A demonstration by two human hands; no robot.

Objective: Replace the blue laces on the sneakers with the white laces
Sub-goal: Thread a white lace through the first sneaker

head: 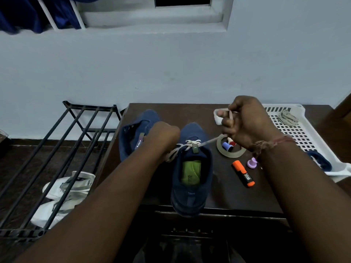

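White flat laces (191, 144) cross the top of a dark blue cloth sneaker (191, 179) in the middle of the dark brown wooden table (224, 194). At 9 o'clock from the crossing, the left hand (163, 135) grips one lace end. At 2 o'clock, the right hand (247, 122) pulls the other end tight. A second blue sneaker (133, 133) sits at 10 o'clock.
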